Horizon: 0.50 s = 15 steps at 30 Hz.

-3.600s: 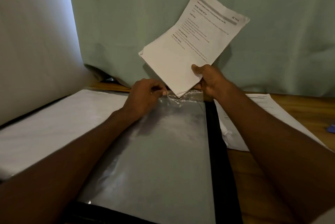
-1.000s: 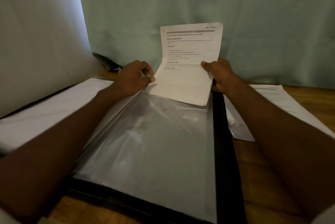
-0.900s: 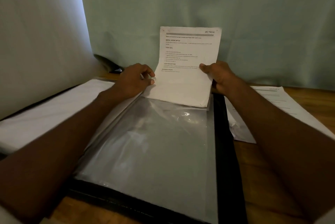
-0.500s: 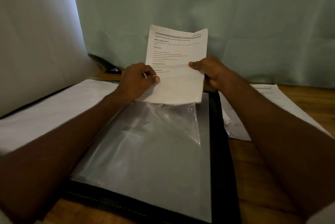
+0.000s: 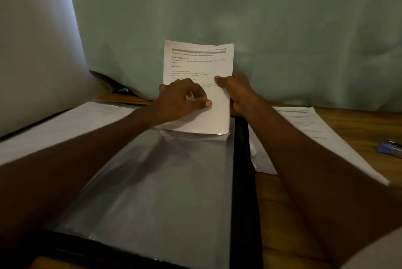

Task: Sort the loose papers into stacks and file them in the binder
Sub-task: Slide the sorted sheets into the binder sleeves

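An open black binder (image 5: pixel 243 181) lies in front of me with a clear plastic sleeve (image 5: pixel 165 181) on its right page. A printed sheet of paper (image 5: pixel 198 62) stands upright at the sleeve's far, open end, its lower edge at the sleeve's mouth. My right hand (image 5: pixel 236 92) grips the sheet's right edge, thumb on the front. My left hand (image 5: pixel 180 101) lies over the sheet's lower left part with curled fingers; whether it pinches the sheet or the sleeve's edge is unclear. White filed pages (image 5: pixel 61 125) fill the binder's left side.
More printed papers (image 5: pixel 309 129) lie on the wooden table (image 5: pixel 359 120) to the right of the binder. A small blue object (image 5: pixel 390 148) sits at the right edge. A green curtain (image 5: pixel 261 18) hangs close behind the table.
The sheet has turned from tilted to upright and moved down toward the sleeve's mouth. My left hand has shifted right onto the sheet's lower part. My right hand keeps its grip.
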Available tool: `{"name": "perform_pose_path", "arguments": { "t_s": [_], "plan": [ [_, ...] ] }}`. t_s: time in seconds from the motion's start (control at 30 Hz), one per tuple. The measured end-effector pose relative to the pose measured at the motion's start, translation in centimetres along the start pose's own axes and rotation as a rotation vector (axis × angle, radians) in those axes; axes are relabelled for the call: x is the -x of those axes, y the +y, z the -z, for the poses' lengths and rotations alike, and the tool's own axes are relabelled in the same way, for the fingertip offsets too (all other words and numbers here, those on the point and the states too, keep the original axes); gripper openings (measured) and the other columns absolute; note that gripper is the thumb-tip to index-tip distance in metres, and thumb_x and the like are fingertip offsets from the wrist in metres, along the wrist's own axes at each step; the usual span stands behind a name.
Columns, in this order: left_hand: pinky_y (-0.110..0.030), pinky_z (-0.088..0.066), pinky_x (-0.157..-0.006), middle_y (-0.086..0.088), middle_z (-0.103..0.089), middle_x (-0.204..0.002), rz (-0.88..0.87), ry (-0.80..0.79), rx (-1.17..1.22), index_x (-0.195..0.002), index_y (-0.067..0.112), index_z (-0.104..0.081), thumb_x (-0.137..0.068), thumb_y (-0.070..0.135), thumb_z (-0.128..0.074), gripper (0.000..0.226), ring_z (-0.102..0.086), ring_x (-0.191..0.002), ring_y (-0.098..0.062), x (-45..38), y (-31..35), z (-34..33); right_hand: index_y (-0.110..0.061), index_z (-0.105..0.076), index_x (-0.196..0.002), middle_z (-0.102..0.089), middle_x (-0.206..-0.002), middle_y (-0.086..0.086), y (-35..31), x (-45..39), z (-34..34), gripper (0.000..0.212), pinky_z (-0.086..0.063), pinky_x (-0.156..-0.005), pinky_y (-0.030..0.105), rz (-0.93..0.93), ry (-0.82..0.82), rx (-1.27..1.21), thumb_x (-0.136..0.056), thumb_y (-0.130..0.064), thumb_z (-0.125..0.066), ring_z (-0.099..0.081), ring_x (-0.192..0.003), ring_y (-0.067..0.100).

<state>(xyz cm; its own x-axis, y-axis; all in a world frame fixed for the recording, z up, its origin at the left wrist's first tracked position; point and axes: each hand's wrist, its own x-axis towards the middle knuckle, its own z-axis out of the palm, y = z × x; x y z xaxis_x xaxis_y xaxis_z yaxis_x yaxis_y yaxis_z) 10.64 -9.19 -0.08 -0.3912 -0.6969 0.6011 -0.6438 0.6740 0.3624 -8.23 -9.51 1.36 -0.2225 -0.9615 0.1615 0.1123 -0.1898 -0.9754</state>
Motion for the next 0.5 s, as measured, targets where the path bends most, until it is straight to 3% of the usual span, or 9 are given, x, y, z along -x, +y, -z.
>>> {"name": "perform_pose_path", "arguments": {
  "t_s": [0.13, 0.2, 0.33, 0.43, 0.5],
  "plan": [
    [-0.053, -0.042, -0.103, 0.015, -0.072, -0.088, 0.046, -0.052, 0.125, -0.073, 0.028, -0.072, -0.069, 0.048, -0.083, 0.023, -0.066, -0.097, -0.014, -2.5, 0.6, -1.4, 0.002, -0.067, -0.112, -0.072, -0.111, 0.022, 0.2, -0.2, 0.7, 0.019, -0.061, -0.077, 0.049, -0.057, 0.091, -0.032, -0.094, 0.0, -0.065, -0.072, -0.099, 0.038],
    [-0.052, -0.046, -0.1, 0.014, -0.072, -0.082, 0.092, -0.023, 0.136, -0.073, 0.026, -0.074, -0.073, 0.043, -0.085, 0.02, -0.066, -0.091, -0.011, -3.1, -0.1, -2.1, 0.005, -0.066, -0.112, -0.072, -0.11, 0.023, 0.6, -0.4, 0.8, 0.022, -0.062, -0.071, 0.047, -0.103, 0.087, -0.018, -0.09, 0.005, -0.067, -0.072, -0.098, 0.039],
    [-0.047, -0.045, -0.098, 0.017, -0.071, -0.081, 0.097, 0.008, 0.085, -0.076, 0.025, -0.075, -0.077, 0.048, -0.082, 0.024, -0.065, -0.09, -0.009, -2.8, -1.1, -2.9, -0.002, -0.067, -0.118, -0.073, -0.101, 0.012, 0.6, 0.0, 1.4, 0.033, -0.06, -0.059, 0.031, -0.229, -0.078, 0.215, -0.086, 0.001, -0.068, -0.072, -0.083, 0.026],
    [-0.049, -0.049, -0.094, 0.017, -0.071, -0.08, 0.065, 0.027, 0.142, -0.075, 0.027, -0.075, -0.07, 0.055, -0.079, 0.029, -0.066, -0.084, -0.008, -2.7, -1.1, -2.7, -0.013, -0.065, -0.125, -0.071, -0.104, 0.005, 0.1, -0.2, 2.9, 0.036, -0.059, -0.066, 0.026, -0.308, -0.287, 0.312, -0.089, -0.011, -0.064, -0.068, -0.091, 0.019],
    [-0.049, -0.051, -0.093, 0.018, -0.071, -0.077, 0.05, 0.031, 0.185, -0.072, 0.029, -0.075, -0.069, 0.055, -0.079, 0.027, -0.066, -0.08, -0.007, -2.7, -0.9, -2.7, -0.017, -0.066, -0.124, -0.074, -0.102, 0.002, 0.0, -0.4, 3.3, 0.031, -0.06, -0.065, 0.026, -0.328, -0.323, 0.29, -0.093, -0.02, -0.066, -0.071, -0.085, 0.015]
  ]
}}
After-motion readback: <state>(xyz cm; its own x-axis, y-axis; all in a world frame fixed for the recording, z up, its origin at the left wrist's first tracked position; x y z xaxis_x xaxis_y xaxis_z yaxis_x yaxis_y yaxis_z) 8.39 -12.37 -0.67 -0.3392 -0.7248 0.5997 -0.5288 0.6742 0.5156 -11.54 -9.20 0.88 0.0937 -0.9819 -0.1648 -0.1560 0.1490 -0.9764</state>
